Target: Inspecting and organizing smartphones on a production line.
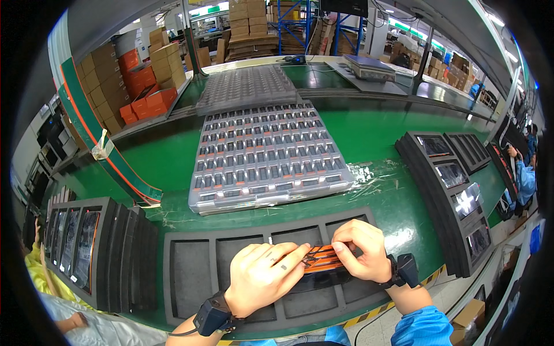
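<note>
Above the black foam tray [192,277] at the front of the bench, my two hands meet over a black piece with orange stripes [325,260]. My left hand [262,275] has its fingers closed at the left end of the piece, beside thin black strands. My right hand [363,249] pinches its right end between thumb and curled fingers. The exact kind of the striped piece cannot be made out. Below it, a glossy dark surface shows in the tray's middle. Both wrists carry black strapped devices.
Beyond the tray lies a clear plastic tray [268,199] with rows of small dark parts; more plastic trays [248,86] are behind. Foam tray stacks stand left [124,254] and right [430,207], holding glossy dark panels. A green post [107,141] rises at left. Other people work at both sides.
</note>
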The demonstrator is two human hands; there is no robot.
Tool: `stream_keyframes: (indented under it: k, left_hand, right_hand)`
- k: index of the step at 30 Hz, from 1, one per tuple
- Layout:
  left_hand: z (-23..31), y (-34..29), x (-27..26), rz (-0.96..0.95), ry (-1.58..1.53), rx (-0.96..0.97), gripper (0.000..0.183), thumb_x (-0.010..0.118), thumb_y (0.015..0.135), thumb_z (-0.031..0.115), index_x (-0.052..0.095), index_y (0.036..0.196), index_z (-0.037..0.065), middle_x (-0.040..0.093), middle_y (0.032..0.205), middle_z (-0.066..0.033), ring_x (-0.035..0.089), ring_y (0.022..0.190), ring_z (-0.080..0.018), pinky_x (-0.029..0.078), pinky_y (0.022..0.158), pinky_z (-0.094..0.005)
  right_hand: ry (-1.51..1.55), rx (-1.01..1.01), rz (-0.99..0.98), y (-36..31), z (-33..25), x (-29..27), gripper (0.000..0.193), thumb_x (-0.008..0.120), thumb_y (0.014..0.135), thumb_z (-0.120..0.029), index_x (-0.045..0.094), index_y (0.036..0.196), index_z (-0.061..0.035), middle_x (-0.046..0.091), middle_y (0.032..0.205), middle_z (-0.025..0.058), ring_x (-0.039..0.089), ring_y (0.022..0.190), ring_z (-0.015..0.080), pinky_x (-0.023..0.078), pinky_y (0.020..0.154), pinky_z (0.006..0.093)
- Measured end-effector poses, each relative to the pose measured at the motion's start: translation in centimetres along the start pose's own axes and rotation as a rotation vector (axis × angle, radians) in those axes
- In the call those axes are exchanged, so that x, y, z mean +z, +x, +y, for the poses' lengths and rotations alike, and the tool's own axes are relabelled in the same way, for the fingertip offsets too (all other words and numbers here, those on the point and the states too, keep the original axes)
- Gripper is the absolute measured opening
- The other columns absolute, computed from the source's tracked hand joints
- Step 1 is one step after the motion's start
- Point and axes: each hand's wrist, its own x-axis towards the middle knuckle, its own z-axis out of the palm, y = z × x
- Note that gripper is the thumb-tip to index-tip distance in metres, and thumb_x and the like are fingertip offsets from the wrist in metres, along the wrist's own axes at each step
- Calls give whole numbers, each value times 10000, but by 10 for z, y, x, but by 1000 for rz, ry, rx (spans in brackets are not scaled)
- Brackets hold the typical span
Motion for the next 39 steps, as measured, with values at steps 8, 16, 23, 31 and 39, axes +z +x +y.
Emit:
stream_keyframes:
  k: [8, 16, 23, 31, 39]
  left_hand:
    - [0, 1, 1, 25, 3, 6, 317, 770, 744, 97, 766, 1058, 143, 733, 899, 20, 638, 649, -148, 493, 606, -296]
    - [-1, 0, 1, 43, 4, 20, 314, 795, 724, 128, 766, 1037, 146, 737, 916, 30, 630, 642, -147, 488, 605, -289]
    - [1, 1, 2, 44, -18, 34, 323, 802, 691, 146, 769, 1013, 153, 738, 932, 41, 642, 660, -145, 491, 616, -287]
    - [0, 0, 3, 55, -13, 30, 311, 809, 695, 138, 770, 1003, 156, 736, 928, 48, 628, 641, -142, 483, 603, -285]
    - [1, 0, 2, 52, -12, 18, 294, 813, 716, 130, 770, 1006, 157, 734, 918, 51, 619, 630, -137, 477, 593, -284]
  right_hand:
    - [-54, -112, 33, 1, 5, 1, 83, 748, 817, -32, 680, 866, -26, 697, 828, 88, 672, 742, 245, 531, 684, 336]
    - [-99, -202, -69, 5, -2, -1, 243, 793, 775, -119, 729, 1007, -86, 733, 990, 49, 667, 856, 227, 517, 818, 362]
    - [-39, -192, -60, 1, 0, 4, 207, 801, 793, -77, 718, 982, -90, 763, 995, 25, 692, 883, 195, 495, 828, 335]
    - [145, -89, -28, -1, -3, 0, 143, 771, 839, -32, 734, 976, -48, 755, 932, 77, 699, 791, 228, 538, 736, 329]
    - [235, 152, -2, -5, -7, -4, 103, 786, 836, -14, 728, 920, -23, 717, 829, 80, 639, 680, 144, 514, 612, 271]
